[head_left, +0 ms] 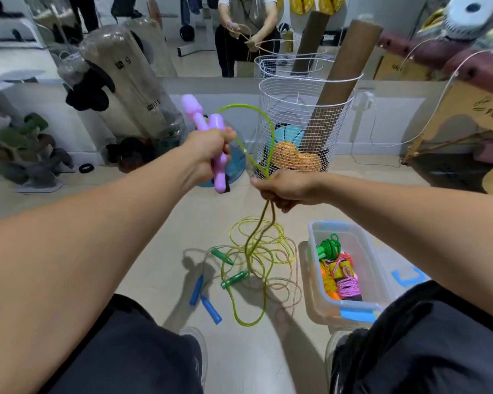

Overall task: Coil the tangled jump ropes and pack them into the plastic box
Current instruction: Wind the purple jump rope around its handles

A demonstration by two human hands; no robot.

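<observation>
My left hand (211,149) grips two purple handles (208,129) of a yellow-green jump rope, held up in front of me. From them the rope (264,120) arcs over to my right hand (285,187), which grips its strands. Below that hand the rope hangs down into a tangled pile (261,251) on the floor. Two green handles (234,279) and two blue handles (209,308) of other ropes lie in the same tangle. The clear plastic box (316,268) stands on the floor at right, holding several coiled ropes (340,271).
A white wire basket (302,115) with cardboard tubes and balls stands behind my hands. The box lid (407,275) lies right of the box. A mirror runs along the back wall. Clear bags and dumbbells sit at left. My knees frame the bottom.
</observation>
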